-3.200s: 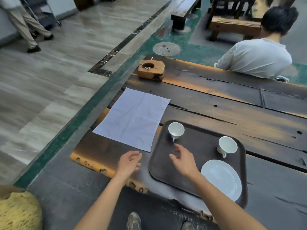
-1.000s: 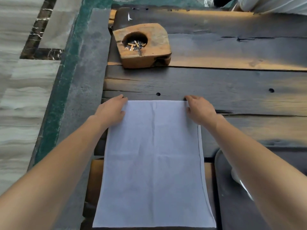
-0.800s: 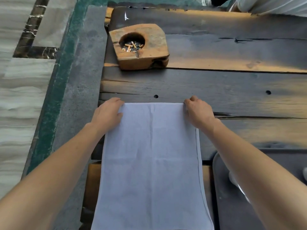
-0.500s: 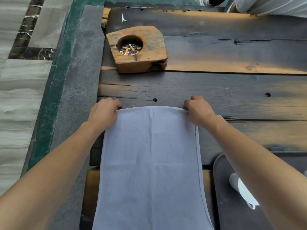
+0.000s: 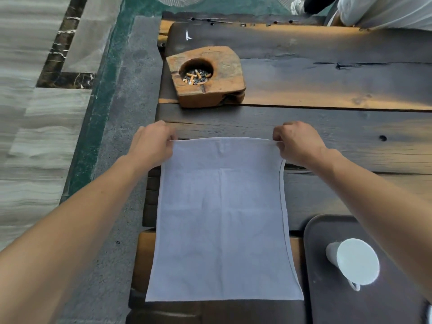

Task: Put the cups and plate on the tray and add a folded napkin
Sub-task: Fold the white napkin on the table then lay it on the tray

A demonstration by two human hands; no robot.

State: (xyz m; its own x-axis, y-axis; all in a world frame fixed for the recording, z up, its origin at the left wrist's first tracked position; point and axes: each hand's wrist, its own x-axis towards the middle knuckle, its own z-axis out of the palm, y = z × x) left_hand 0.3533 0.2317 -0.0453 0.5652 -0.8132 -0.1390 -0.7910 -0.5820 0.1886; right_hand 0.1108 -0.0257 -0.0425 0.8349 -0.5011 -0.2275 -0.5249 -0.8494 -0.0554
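Napkin's [image 5: 222, 218] far edge has lifted, pinching fingers [image 5: 276, 136] mostly hidden; tray [image 5: 327, 305] cropped.

Place: looks like a café or tea-house hall, a public sitting area rather than a home.
Table [image 5: 327, 127]: long, rough dark planks, cracked and knotted.
Smoking: a chunky wooden ashtray [image 5: 224, 66] holding cigarette butts [image 5: 196, 76].
Floor [image 5: 35, 136]: polished pale stone with a dark marble strip [image 5: 60, 50] and a green band [image 5: 100, 90].
Service: a dark tray [image 5: 327, 300] with a white cup [image 5: 355, 260], and a napkin [image 5: 222, 218] spread beside it.
Company: someone's white garment [image 5: 385, 12] at the table's far edge.
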